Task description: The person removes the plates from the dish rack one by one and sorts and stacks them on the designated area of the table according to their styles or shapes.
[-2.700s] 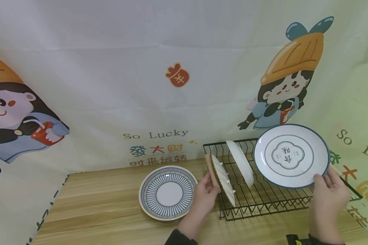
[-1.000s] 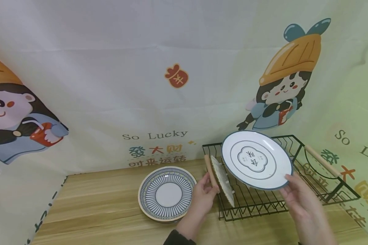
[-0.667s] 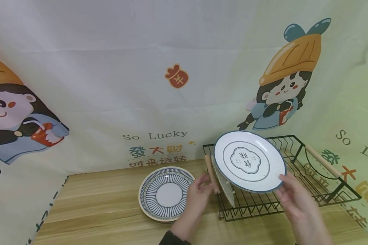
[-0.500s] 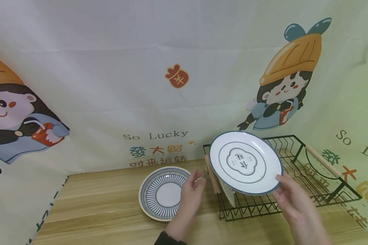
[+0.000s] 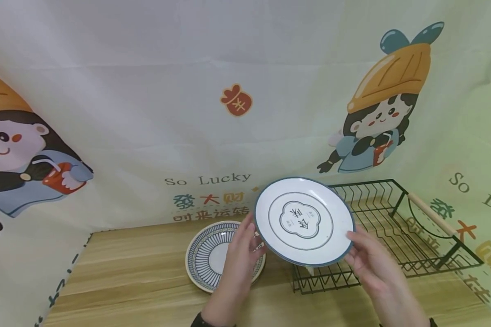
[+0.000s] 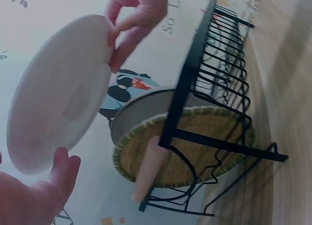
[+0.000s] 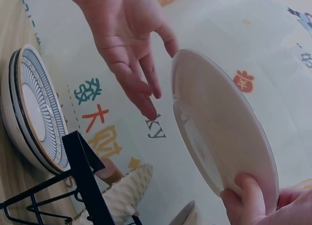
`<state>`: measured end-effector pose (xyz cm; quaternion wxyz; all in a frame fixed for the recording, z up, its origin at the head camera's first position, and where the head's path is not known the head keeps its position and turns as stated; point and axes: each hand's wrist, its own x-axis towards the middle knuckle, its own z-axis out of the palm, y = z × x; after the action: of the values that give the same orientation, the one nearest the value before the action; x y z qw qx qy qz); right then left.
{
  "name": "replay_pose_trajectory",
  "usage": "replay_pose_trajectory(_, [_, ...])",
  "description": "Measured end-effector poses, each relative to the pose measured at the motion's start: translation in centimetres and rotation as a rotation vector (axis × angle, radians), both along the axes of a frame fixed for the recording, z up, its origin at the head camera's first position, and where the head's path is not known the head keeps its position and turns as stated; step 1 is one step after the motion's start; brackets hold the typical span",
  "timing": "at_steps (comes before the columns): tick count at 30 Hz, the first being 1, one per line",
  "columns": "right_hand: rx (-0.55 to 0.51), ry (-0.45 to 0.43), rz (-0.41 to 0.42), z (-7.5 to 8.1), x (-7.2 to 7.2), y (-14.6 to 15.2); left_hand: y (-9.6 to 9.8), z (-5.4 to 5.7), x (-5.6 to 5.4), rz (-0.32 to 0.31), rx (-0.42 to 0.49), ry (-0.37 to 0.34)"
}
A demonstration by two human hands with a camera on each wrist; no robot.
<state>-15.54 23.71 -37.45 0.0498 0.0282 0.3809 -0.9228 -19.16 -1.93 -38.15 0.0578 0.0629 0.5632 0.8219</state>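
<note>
A white plate (image 5: 304, 222) with a blue rim and a printed emblem is held tilted in the air over the left end of the black dish rack (image 5: 326, 288). My right hand (image 5: 372, 261) pinches its right edge between thumb and fingers. Beside the plate's left edge is my left hand (image 5: 238, 250), its fingers extended and spread. In the right wrist view, the left thumb comes right up to the plate's rim while the other fingers point downward, holding nothing. The left wrist view shows the plate's plain white underside and the right-hand fingers curled over its edge.
Blue-striped dishes (image 5: 204, 261) are stacked on the wooden table left of the rack, partly behind my left hand. In the rack stand a round woven tray (image 6: 180, 147) and a pale dish (image 6: 144, 110). A wooden handle (image 5: 431, 215) tops the rack's right end. Printed cloth hangs behind.
My right hand has carried the plate leftward from the rack's right side. My left hand has let go of the rack's left wooden handle and come up to the plate's left edge.
</note>
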Motion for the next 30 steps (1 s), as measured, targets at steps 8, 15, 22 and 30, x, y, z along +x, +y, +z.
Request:
replay_pose_trajectory(8, [0.113,0.038,0.081,0.1,0.1,-1.2,-1.7,0.6,0.2,-0.069,0.026,-0.043])
replay_pose_trajectory(15, [0.161,0.029,0.115,-0.1,0.2,-1.8,-2.8,0.4,0.5,-0.068,-0.004,-0.066])
replay_pose_trajectory(22, [0.185,-0.050,0.119,0.1,0.3,-2.4,-3.7,0.3,1.0,-0.048,-0.005,-0.063])
replay_pose_trajectory(30, [0.237,0.038,0.178,0.1,0.2,-2.6,-4.6,0.2,1.4,0.004,-0.002,-0.064])
